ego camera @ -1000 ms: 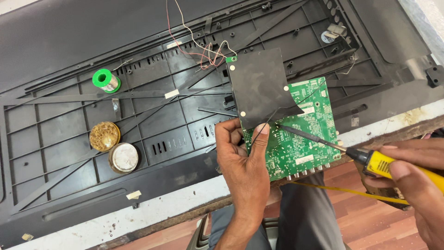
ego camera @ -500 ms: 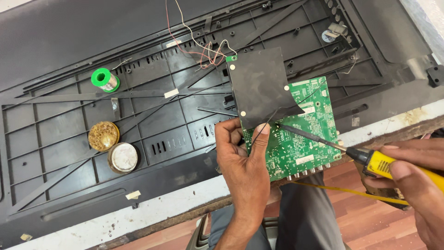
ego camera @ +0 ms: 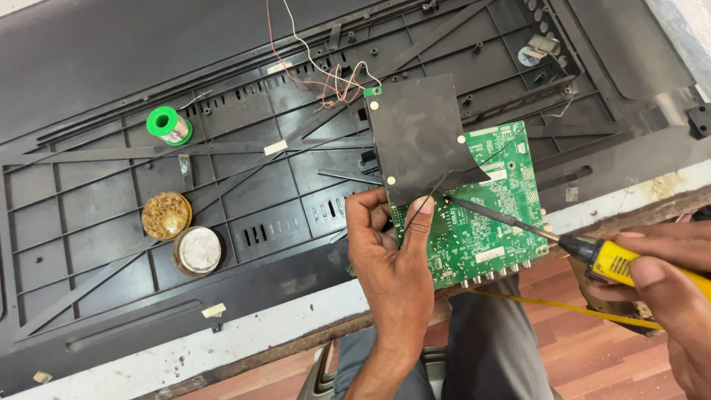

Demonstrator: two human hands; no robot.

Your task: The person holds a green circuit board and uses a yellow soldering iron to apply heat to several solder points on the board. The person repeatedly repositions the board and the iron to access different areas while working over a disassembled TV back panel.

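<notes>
A green circuit board (ego camera: 485,222) lies on a large black plastic back panel (ego camera: 244,185), partly covered by a dark square sheet (ego camera: 418,137). My left hand (ego camera: 389,252) rests on the board's left edge, with the fingers pinching a thin wire (ego camera: 415,215) that bends up toward the sheet. My right hand (ego camera: 659,270) grips a yellow-handled soldering iron (ego camera: 615,259). Its dark tip (ego camera: 452,200) touches the board right beside my left fingertips.
A green spool of solder wire (ego camera: 169,124), a round tin of brownish flux (ego camera: 167,215) and a round tin lid (ego camera: 198,250) sit on the panel at left. Red and white wires (ego camera: 326,74) loop above the board. The iron's yellow cord (ego camera: 563,305) trails over the bench edge.
</notes>
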